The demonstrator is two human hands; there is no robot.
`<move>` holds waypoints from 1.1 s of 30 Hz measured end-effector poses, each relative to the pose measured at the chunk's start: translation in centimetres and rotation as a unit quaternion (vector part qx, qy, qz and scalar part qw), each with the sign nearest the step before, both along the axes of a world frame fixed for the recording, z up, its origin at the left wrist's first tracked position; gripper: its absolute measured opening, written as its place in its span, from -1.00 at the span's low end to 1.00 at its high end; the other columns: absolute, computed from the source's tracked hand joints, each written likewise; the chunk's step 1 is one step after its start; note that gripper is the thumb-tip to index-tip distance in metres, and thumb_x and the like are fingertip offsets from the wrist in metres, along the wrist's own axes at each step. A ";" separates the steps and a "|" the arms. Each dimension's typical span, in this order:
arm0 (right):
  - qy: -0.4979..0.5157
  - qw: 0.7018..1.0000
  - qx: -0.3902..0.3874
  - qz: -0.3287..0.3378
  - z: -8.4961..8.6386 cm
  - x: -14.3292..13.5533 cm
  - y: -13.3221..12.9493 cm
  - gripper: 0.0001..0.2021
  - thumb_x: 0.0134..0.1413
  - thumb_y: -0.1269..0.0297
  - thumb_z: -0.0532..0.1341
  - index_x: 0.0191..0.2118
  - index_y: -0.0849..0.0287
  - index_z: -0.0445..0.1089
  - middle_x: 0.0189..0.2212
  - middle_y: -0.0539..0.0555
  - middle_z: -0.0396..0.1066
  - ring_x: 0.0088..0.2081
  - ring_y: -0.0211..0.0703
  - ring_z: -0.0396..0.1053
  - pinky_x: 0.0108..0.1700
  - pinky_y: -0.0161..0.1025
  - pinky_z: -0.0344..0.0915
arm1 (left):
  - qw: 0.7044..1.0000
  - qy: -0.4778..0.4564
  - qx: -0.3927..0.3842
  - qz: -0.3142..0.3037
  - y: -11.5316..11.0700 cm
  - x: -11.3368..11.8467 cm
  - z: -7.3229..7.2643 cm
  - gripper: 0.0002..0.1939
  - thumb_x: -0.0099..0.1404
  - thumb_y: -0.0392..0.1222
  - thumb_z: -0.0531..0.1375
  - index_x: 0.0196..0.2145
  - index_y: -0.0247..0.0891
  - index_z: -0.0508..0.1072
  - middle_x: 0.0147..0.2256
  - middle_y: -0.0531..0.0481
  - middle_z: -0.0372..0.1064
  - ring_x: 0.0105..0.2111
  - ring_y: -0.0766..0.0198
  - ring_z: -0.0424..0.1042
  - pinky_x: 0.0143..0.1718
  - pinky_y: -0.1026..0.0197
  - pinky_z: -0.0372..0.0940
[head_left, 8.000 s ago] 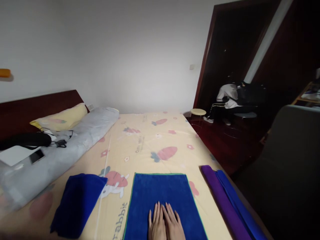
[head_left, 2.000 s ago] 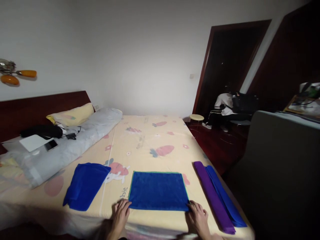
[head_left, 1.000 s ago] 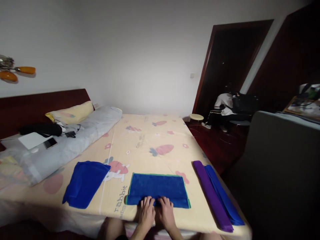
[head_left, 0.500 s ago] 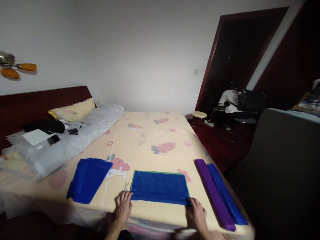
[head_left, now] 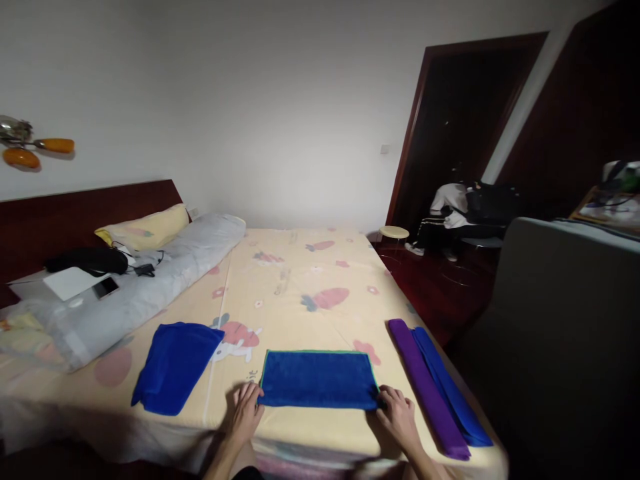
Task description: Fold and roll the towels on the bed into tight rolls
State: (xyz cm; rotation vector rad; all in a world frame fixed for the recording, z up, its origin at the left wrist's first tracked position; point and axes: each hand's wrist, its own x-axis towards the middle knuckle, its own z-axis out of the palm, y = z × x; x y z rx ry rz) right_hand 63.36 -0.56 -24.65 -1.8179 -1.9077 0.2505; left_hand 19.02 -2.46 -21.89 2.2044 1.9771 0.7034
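A dark blue cloth with a green edge lies folded into a rectangle near the front of the bed. At its lower left corner, my left hand pinches the edge with curled fingers. My right hand grips the lower right corner in the same way. To the left lies a brighter blue cloth, loosely folded. Over on the right, a long purple folded cloth rests beside a narrow blue folded cloth.
The patterned bed sheet stretches to the wall. A grey rolled cover carries a phone and cables. Beyond the bed stand a round stool and a seated, bent-over person. A dark panel rises at right.
The near edge of the dark blue cloth looks slightly more folded, its strip less distinct. Both hands stay at its corners, with small finger shifts. The camera view has shifted a little.
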 end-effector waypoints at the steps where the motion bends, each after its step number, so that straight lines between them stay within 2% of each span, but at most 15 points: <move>1: 0.038 0.999 -0.015 0.007 0.3 0.2 0.1 -0.76 -0.12 0.25 0.10 -0.30 0.06 0.44 -0.11 0.10 0.47 -0.04 0.04 0.33 0.00 -0.03 0.12 | 1.000 -0.011 0.004 0.002 0.0 -0.2 0.2 -0.71 0.05 -0.45 0.05 -0.35 -0.14 0.41 -0.19 0.04 0.46 -0.03 0.17 0.36 0.02 0.08 0.15; 3: 0.108 0.993 -0.050 0.015 0.5 0.6 0.2 -0.77 -0.13 0.19 0.08 -0.36 0.09 0.41 -0.28 0.09 0.50 -0.15 0.02 0.37 -0.03 -0.04 0.17 | 0.999 -0.031 -0.002 0.011 0.0 -0.5 0.2 -0.73 0.05 -0.44 0.05 -0.37 -0.14 0.42 -0.19 0.03 0.49 -0.02 0.16 0.38 0.02 0.07 0.16; 5: 0.146 0.986 -0.076 0.018 0.2 0.9 0.2 -0.77 -0.09 0.13 0.03 -0.43 0.10 0.37 -0.44 0.05 0.47 -0.29 -0.03 0.39 -0.15 -0.11 0.23 | 0.998 -0.046 -0.027 0.023 -0.1 -0.9 -0.1 -0.75 0.10 -0.41 0.04 -0.37 -0.13 0.43 -0.24 0.04 0.51 -0.09 0.18 0.43 -0.02 0.08 0.19; 7: 0.157 0.984 -0.084 0.018 -0.5 1.2 0.0 -0.73 -0.04 0.09 -0.01 -0.44 0.10 0.35 -0.50 0.02 0.46 -0.37 -0.07 0.39 -0.25 -0.17 0.25 | 0.997 -0.051 -0.052 0.037 0.0 -1.0 -0.6 -0.75 0.15 -0.38 0.04 -0.34 -0.12 0.45 -0.26 0.05 0.53 -0.16 0.21 0.46 -0.05 0.11 0.22; 10: 0.147 0.987 -0.065 -0.027 -1.7 1.2 -0.4 -0.66 -0.01 -0.01 0.02 -0.30 0.10 0.40 -0.40 0.07 0.51 -0.31 -0.01 0.43 -0.21 -0.13 0.28 | 0.993 -0.028 -0.066 0.095 0.0 -0.6 -1.6 -0.71 0.17 -0.37 0.06 -0.23 -0.12 0.47 -0.15 0.02 0.53 -0.07 0.18 0.44 0.00 0.09 0.19; 14: 0.085 0.988 0.051 -0.116 -3.3 -0.1 -0.9 -0.58 0.07 -0.02 0.01 -0.15 0.15 0.41 -0.20 0.23 0.49 -0.15 0.15 0.42 -0.16 0.01 0.28 | 0.982 0.024 -0.022 0.185 -0.2 1.5 -2.1 -0.67 0.25 -0.34 0.01 -0.12 -0.15 0.47 -0.08 -0.05 0.51 0.01 0.11 0.38 0.03 0.03 0.16; 16: 0.069 0.986 0.102 -0.109 -3.7 -1.7 -1.2 -0.63 0.13 0.06 0.00 -0.13 0.14 0.40 -0.18 0.25 0.46 -0.15 0.12 0.41 -0.18 0.00 0.29 | 0.986 0.028 0.015 0.162 -0.6 3.4 -2.1 -0.65 0.29 -0.32 -0.03 -0.09 -0.17 0.47 -0.08 -0.10 0.50 0.00 0.10 0.37 0.04 0.03 0.17; 19: 0.071 0.990 0.122 -0.018 -3.4 -5.7 -1.9 -0.73 0.14 0.23 0.04 -0.11 0.08 0.40 -0.17 0.18 0.45 -0.14 0.04 0.40 -0.14 -0.04 0.29 | 0.998 0.004 0.030 0.054 -1.6 7.7 -1.9 -0.62 0.28 -0.33 -0.04 -0.09 -0.13 0.48 -0.10 -0.09 0.48 -0.02 0.10 0.36 0.03 0.04 0.18; 21: 0.073 0.991 0.104 0.050 -2.8 -8.9 -2.6 -0.70 0.12 0.35 0.04 -0.07 0.03 0.39 -0.13 0.13 0.45 -0.11 0.00 0.38 -0.10 -0.05 0.28 | 1.000 -0.016 0.004 -0.023 -2.4 10.9 -1.9 -0.59 0.24 -0.38 -0.04 -0.09 -0.11 0.47 -0.09 -0.07 0.45 -0.03 0.12 0.36 0.02 0.06 0.20; 23: 0.075 0.989 0.075 0.105 -2.1 -11.8 -3.2 -0.67 0.11 0.39 0.04 -0.03 -0.01 0.37 -0.09 0.09 0.44 -0.09 -0.03 0.37 -0.09 -0.07 0.27 | 0.996 -0.023 -0.038 -0.073 -3.0 13.6 -2.0 -0.55 0.20 -0.40 -0.04 -0.06 -0.11 0.46 -0.04 -0.07 0.42 0.00 0.13 0.33 0.04 0.06 0.19; 26: 0.068 0.985 0.054 0.152 -1.7 -14.4 -3.7 -0.66 0.13 0.33 0.08 0.02 -0.04 0.33 -0.04 0.06 0.43 -0.05 -0.04 0.35 -0.06 -0.08 0.26 | 0.993 -0.004 -0.081 -0.089 -3.1 15.5 -2.7 -0.46 0.18 -0.41 -0.04 0.05 -0.09 0.40 0.07 -0.05 0.35 0.08 0.15 0.27 0.12 0.06 0.13; 29: 0.036 0.987 0.061 0.141 -2.4 -14.1 -3.5 -0.58 0.06 0.37 0.12 0.07 -0.04 0.30 0.03 0.06 0.40 0.00 -0.02 0.33 -0.03 -0.08 0.24 | 0.995 0.022 -0.074 -0.065 -2.6 14.3 -3.5 -0.43 0.15 -0.42 -0.01 0.09 -0.10 0.38 0.11 -0.05 0.34 0.12 0.12 0.24 0.15 0.03 0.10; 33: -0.023 0.995 0.076 0.065 -4.5 -9.8 -2.9 -0.56 0.03 0.40 0.10 0.06 -0.05 0.32 0.04 0.06 0.41 0.01 0.01 0.34 -0.03 -0.05 0.22 | 0.998 0.054 -0.034 0.004 -2.0 9.0 -4.6 -0.42 0.14 -0.43 0.00 0.08 -0.10 0.40 0.11 -0.03 0.37 0.13 0.09 0.25 0.15 -0.02 0.09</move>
